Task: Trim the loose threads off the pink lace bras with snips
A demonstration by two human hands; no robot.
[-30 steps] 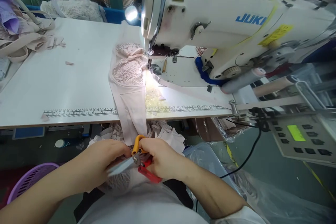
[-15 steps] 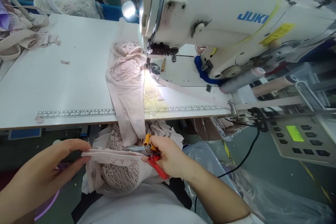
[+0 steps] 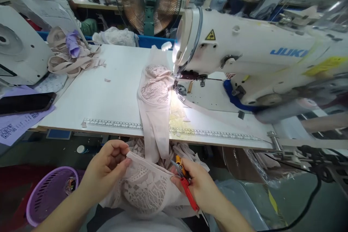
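A pale pink lace garment (image 3: 146, 188) lies over my lap, its top edge drawn out between my hands. The corner of that edge is pinched by my left hand (image 3: 104, 170). My right hand (image 3: 197, 185) is closed round small scissors (image 3: 187, 190) with red and yellow handles, its fingertips also at the garment's edge. Another pink lace garment (image 3: 154, 98) rests on the white table (image 3: 119, 98), beside the needle area of the sewing machine (image 3: 244, 50), and hangs over the front edge.
A phone (image 3: 27, 103) lies on purple paper at the far left, near a pile of straps (image 3: 73, 58). A fan (image 3: 149, 3) stands behind the table. A purple basket (image 3: 51, 195) is at lower left, a clear bin (image 3: 241, 203) at lower right.
The view has swung left and up. My left hand has come nearer my right hand, and the garment's edge now slants down to the right. The scissors have turned more upright, away from along the edge.
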